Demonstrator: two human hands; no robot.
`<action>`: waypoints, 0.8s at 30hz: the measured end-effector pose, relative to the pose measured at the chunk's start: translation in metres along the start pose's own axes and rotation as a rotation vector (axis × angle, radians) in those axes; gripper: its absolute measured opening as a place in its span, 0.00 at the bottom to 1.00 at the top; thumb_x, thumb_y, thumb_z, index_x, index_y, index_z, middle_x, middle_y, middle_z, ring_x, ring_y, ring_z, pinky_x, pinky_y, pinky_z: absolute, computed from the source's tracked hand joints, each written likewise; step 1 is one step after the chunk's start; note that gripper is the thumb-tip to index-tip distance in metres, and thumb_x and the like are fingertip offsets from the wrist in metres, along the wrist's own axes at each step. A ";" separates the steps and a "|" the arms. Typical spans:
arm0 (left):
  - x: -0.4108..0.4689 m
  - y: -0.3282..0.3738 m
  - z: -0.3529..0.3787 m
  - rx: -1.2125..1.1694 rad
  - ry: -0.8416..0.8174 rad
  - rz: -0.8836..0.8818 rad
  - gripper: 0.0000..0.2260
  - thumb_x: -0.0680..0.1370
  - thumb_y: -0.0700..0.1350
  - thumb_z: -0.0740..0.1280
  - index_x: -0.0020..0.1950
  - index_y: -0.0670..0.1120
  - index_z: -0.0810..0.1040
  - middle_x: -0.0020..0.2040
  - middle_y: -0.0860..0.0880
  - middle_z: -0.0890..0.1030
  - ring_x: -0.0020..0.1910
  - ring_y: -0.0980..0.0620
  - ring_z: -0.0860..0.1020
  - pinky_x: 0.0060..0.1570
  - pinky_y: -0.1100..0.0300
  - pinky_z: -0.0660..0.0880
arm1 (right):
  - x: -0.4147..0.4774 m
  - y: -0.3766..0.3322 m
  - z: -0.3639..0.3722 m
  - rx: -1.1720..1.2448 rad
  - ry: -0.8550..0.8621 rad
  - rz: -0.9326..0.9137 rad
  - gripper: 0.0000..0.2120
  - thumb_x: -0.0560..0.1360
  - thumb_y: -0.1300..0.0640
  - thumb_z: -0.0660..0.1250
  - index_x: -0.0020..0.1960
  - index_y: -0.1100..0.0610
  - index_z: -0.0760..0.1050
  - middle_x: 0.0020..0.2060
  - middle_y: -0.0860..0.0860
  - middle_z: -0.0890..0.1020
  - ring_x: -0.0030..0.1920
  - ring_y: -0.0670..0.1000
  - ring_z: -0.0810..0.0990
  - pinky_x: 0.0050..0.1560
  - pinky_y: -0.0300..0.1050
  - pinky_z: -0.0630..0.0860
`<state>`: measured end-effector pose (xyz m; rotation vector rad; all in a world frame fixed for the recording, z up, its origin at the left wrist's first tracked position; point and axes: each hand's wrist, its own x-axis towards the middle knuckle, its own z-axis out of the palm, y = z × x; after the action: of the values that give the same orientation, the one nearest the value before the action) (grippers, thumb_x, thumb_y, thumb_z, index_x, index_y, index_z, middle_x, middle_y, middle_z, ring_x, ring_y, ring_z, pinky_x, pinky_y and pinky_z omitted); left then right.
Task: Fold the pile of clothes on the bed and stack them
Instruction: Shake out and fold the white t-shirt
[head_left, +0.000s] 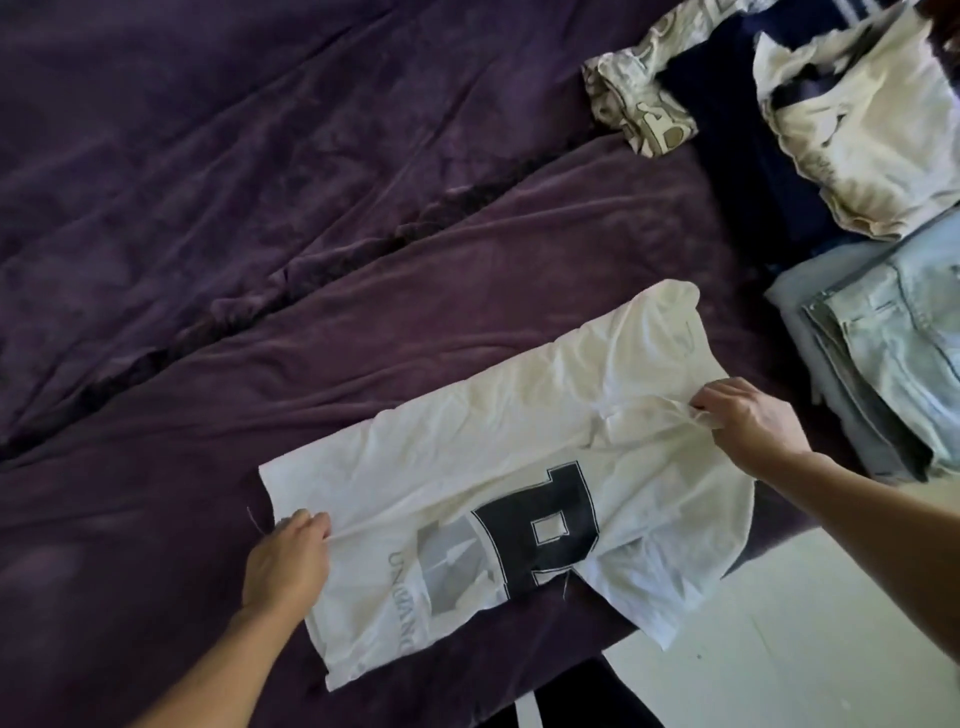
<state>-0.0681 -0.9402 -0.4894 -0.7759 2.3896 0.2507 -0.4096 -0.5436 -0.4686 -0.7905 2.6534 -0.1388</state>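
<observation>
Both hands pinch the white T-shirt (467, 467): the left hand (288, 558) has its grip closed on the hem edge near the shirt's bottom corner, and the right hand (750, 421) has its grip closed on a gathered bit of cloth near the shoulder end. In the head view, the T-shirt lies spread across the purple bed (260, 208), print side up, with a large dark block letter (545, 525) and a grey picture (452, 566) beside it. One sleeve hangs over the bed's near edge above the pale floor (779, 649). Near the right edge of the bed lies a folded stack of light blue jeans (893, 353). Farther back sit a cream garment (872, 130) on top of a dark navy one (727, 130), with a patterned beige cloth (634, 98) crumpled just beside them.
</observation>
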 end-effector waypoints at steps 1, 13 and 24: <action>-0.004 0.005 0.008 0.014 -0.014 -0.007 0.06 0.76 0.39 0.61 0.48 0.47 0.76 0.46 0.52 0.76 0.48 0.50 0.76 0.35 0.58 0.67 | -0.006 0.006 0.008 -0.012 -0.018 -0.007 0.14 0.64 0.70 0.70 0.46 0.55 0.80 0.45 0.48 0.83 0.53 0.56 0.79 0.39 0.50 0.78; -0.081 0.015 0.031 0.023 -0.076 -0.074 0.06 0.75 0.42 0.61 0.43 0.51 0.67 0.42 0.55 0.71 0.45 0.54 0.74 0.35 0.60 0.66 | -0.083 0.043 -0.004 -0.039 0.062 -0.224 0.15 0.57 0.76 0.73 0.36 0.59 0.80 0.40 0.51 0.85 0.47 0.55 0.84 0.31 0.45 0.79; -0.117 0.038 0.063 0.131 -0.333 -0.140 0.09 0.76 0.40 0.59 0.53 0.51 0.72 0.56 0.53 0.74 0.56 0.52 0.73 0.49 0.60 0.72 | -0.136 0.039 0.029 -0.171 -0.039 -0.289 0.07 0.60 0.63 0.77 0.34 0.54 0.81 0.45 0.53 0.85 0.50 0.60 0.82 0.39 0.52 0.76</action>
<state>0.0159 -0.8320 -0.4693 -0.7699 2.0089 0.1508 -0.3135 -0.4366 -0.4598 -1.2180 2.5243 0.0300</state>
